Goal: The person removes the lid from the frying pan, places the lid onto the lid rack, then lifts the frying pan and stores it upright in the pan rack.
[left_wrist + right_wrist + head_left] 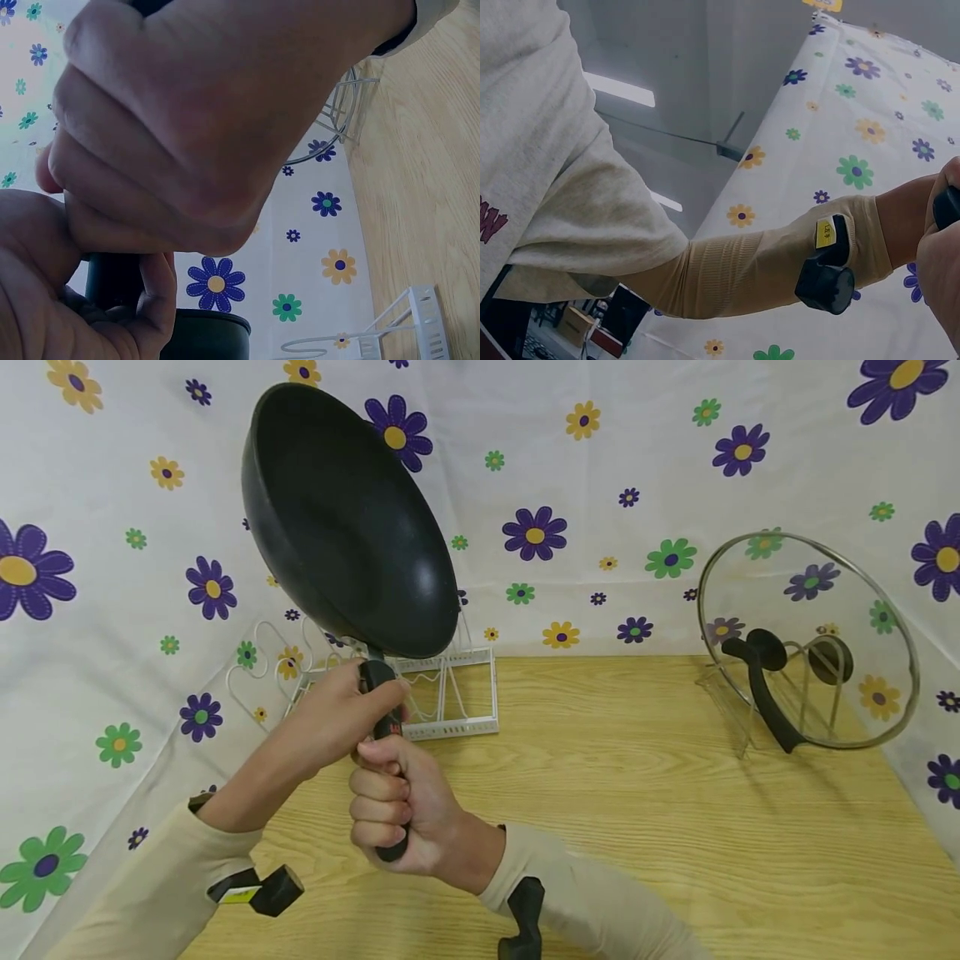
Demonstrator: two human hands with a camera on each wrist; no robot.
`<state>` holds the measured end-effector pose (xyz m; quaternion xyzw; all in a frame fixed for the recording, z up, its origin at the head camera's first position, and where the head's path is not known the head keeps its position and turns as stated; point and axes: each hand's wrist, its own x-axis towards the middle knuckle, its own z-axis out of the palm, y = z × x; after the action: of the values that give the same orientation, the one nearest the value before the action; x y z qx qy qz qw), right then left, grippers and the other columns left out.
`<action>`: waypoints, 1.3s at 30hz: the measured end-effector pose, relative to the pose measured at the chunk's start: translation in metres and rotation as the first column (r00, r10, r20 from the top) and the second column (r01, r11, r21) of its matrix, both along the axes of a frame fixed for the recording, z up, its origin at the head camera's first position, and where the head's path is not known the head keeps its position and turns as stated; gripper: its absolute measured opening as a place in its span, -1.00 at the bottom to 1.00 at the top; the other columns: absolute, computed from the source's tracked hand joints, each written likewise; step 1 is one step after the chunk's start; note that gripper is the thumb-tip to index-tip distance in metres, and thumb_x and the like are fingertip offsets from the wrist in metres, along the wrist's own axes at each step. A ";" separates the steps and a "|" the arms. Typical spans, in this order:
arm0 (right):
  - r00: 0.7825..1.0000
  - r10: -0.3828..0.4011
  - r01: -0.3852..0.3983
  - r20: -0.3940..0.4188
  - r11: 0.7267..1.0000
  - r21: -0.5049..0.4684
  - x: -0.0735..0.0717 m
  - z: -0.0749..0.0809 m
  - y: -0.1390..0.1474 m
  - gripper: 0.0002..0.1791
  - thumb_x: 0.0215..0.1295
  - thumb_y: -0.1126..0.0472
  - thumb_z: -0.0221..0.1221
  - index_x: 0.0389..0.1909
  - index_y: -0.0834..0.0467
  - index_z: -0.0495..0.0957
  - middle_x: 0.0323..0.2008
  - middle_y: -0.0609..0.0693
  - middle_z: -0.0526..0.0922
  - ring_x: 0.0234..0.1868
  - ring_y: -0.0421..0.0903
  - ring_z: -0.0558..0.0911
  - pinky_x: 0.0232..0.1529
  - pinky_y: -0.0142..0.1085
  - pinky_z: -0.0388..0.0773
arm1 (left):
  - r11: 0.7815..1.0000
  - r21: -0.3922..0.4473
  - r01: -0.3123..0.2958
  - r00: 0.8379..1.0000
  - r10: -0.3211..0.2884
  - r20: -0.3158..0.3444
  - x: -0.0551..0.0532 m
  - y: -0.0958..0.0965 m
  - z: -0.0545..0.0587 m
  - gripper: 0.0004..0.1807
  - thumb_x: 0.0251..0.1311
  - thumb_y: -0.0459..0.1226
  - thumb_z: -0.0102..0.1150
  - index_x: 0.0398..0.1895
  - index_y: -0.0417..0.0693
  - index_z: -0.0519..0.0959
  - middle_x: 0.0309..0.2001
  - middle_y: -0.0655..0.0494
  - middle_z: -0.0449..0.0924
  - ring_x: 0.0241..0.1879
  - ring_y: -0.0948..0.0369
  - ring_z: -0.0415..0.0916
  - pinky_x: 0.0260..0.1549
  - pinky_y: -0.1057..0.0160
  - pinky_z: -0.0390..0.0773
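A deep black wok [345, 518] is held up and tilted in the head view, its dark inside turned towards me. My left hand [333, 710] grips the upper part of its black handle [390, 847], close to the pan, with the thumb lying across. Directly below, my right hand [408, 810] wraps its fingers round the lower handle, whose end pokes out beneath. The left wrist view shows both hands close together, with the dark wok side [206, 334] at the bottom. In the right wrist view, the handle end [949, 206] shows at the right edge.
Behind the wok stands a white wire rack [450, 727], partly hidden. A glass lid [810, 610] with a black handle leans upright in a wire stand [738, 718] at right. The wooden tabletop [600, 793] meets a flower-patterned cloth [525, 602] at the back and sides.
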<state>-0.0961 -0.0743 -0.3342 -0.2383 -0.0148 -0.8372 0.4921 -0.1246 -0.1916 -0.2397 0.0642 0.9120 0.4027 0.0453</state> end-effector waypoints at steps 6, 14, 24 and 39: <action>1.000 0.026 -0.025 0.010 0.999 -0.035 -0.002 0.001 -0.002 -0.58 0.40 0.15 0.12 -0.65 -0.04 0.22 -0.78 -0.24 0.08 -0.76 -0.30 -0.18 -0.70 -0.52 -0.16 | 1.000 0.003 -0.026 1.000 0.026 -0.015 0.001 -0.001 0.000 -0.70 0.37 -0.15 0.11 -0.43 -0.16 0.64 -0.61 0.18 0.49 -0.65 0.23 0.35 -0.68 0.23 0.34; 0.997 0.062 -0.058 0.042 0.995 -0.075 -0.004 0.002 -0.004 -0.55 0.37 0.17 0.18 -0.64 -0.04 0.17 -0.77 -0.23 0.04 -0.77 -0.32 -0.15 -0.70 -0.52 -0.14 | 0.998 0.053 -0.042 0.999 0.041 0.008 0.001 -0.004 -0.002 -0.70 0.39 -0.12 0.13 -0.34 -0.18 0.62 -0.59 0.14 0.53 -0.62 0.23 0.37 -0.68 0.24 0.35; 0.991 0.111 -0.101 0.070 0.987 -0.127 -0.004 0.001 -0.004 -0.55 0.42 0.19 0.13 -0.63 -0.03 0.15 -0.77 -0.23 0.02 -0.77 -0.33 -0.12 -0.69 -0.52 -0.14 | 0.994 0.065 -0.087 0.996 0.088 -0.005 0.002 -0.007 -0.006 -0.66 0.37 -0.07 0.17 -0.29 -0.20 0.63 -0.56 0.14 0.60 -0.58 0.21 0.39 -0.67 0.25 0.34; 0.973 0.157 -0.118 0.167 0.968 -0.222 -0.003 0.002 -0.006 -0.55 0.42 0.24 0.10 -0.64 -0.02 0.14 -0.76 -0.24 0.03 -0.79 -0.34 -0.03 -0.72 -0.54 -0.06 | 0.993 0.060 -0.101 0.995 0.102 -0.016 -0.001 -0.009 -0.010 -0.64 0.33 -0.03 0.24 -0.28 -0.19 0.66 -0.54 0.15 0.64 -0.57 0.23 0.43 -0.64 0.25 0.39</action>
<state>-0.0989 -0.0800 -0.3325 -0.2096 -0.1650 -0.8129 0.5178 -0.1258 -0.2003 -0.2495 0.0228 0.9022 0.4304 0.0141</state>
